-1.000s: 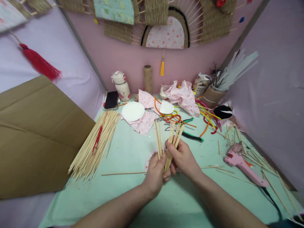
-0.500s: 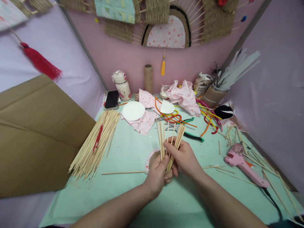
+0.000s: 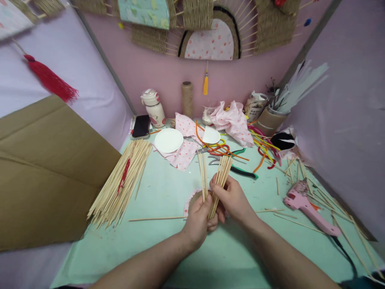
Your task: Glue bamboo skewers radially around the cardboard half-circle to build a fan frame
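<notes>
My left hand (image 3: pixel 197 224) is closed on a few thin wooden sticks (image 3: pixel 203 172) that stand up from between thumb and fingers. Close beside it, my right hand (image 3: pixel 233 196) grips a thicker bunch of sticks (image 3: pixel 221 174), fanned a little at the top. The lower ends of both groups meet near my left fingers. Behind the hands lies a round brown piece with a pink edge (image 3: pixel 187 200), partly covered by them. One stick (image 3: pixel 158 219) reaches left from it along the table.
On the left are a large pile of sticks (image 3: pixel 120 184) and a cardboard sheet (image 3: pixel 51 172). Green-handled pliers (image 3: pixel 243 172), pipe cleaners and a white disc (image 3: pixel 169 140) lie beyond the hands. A pink glue gun (image 3: pixel 313 208) and loose sticks are at the right.
The loose sticks between the two groups have come together with the right-hand bunch, which now stands tighter and slightly further left. A gap separates it from the left-hand sticks.
</notes>
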`<action>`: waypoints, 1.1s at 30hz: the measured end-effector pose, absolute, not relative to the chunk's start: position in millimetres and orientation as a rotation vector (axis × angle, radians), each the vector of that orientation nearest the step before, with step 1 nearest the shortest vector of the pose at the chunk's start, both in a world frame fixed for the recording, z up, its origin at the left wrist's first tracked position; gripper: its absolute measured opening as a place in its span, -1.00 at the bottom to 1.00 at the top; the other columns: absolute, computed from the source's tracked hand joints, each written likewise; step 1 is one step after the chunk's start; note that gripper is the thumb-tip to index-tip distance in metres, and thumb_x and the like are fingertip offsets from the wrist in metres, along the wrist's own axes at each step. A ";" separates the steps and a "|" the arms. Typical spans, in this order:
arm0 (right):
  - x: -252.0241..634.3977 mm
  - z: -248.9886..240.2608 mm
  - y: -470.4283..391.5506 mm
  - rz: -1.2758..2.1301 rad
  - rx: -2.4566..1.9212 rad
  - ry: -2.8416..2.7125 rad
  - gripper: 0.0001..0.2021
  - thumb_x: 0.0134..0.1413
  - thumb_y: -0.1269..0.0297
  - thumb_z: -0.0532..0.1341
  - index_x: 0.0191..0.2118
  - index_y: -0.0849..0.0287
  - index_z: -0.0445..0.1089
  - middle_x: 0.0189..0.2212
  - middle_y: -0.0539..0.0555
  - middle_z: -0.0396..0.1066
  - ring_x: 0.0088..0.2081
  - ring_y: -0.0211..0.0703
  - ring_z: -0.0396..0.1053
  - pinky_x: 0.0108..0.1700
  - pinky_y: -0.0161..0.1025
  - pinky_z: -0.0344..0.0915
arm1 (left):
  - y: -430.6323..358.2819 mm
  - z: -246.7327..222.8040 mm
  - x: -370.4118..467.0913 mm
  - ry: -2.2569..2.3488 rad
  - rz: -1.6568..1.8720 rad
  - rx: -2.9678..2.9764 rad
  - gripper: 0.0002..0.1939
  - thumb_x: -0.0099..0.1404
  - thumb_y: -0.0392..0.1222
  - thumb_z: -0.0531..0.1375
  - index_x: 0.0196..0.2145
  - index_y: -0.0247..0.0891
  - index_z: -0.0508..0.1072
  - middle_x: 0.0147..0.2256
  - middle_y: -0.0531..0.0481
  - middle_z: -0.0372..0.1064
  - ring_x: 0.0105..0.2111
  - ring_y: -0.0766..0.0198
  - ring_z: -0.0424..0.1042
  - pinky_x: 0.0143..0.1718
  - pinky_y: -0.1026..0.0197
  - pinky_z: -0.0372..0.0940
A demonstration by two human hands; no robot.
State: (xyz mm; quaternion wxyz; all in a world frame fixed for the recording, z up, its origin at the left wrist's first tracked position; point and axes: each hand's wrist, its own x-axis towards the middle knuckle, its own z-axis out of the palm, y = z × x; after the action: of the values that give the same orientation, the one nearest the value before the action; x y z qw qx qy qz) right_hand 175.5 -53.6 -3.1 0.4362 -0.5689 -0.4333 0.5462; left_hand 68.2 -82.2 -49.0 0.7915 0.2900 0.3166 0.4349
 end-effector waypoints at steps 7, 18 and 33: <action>174.8 -1.3 -51.5 1.416 -1.372 -1.039 -0.72 -0.03 0.06 0.27 -0.29 0.14 0.31 -0.64 -0.12 0.32 -0.72 -0.31 0.23 -0.73 -0.37 0.13 | -82.7 -50.3 68.6 0.671 0.908 0.630 -0.48 0.23 0.31 0.18 -0.39 -0.27 0.28 -0.66 0.08 0.32 -0.80 0.56 -0.12 -0.79 0.42 -0.25; 177.0 -3.3 -53.7 1.534 -1.386 -1.054 -0.78 0.02 0.09 0.20 -0.32 0.11 0.25 -0.69 -0.16 0.25 -0.81 -0.30 0.17 -0.80 -0.38 -0.01 | -82.4 -49.7 68.3 0.634 0.874 0.655 -0.45 0.23 0.34 0.16 -0.41 -0.28 0.28 -0.65 0.08 0.30 -0.79 0.56 -0.13 -0.77 0.41 -0.23; 186.6 -6.2 -45.4 1.692 -1.047 -1.234 -0.68 -0.03 0.02 0.32 -0.31 0.18 0.36 -0.46 -0.06 0.29 -0.44 -0.30 0.20 -0.39 -0.34 0.17 | -80.5 -40.8 58.4 0.410 0.616 0.552 -0.56 0.24 0.17 0.26 -0.41 -0.26 0.25 -0.67 0.20 0.12 -0.73 0.53 -0.10 -0.69 0.41 -0.12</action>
State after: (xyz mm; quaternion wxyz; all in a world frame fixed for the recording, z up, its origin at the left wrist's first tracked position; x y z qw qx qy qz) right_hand 186.6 -45.4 -6.2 0.3895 -0.4117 -0.4854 0.6657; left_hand 58.4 -80.5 -40.8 0.8953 0.2665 0.1977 0.2973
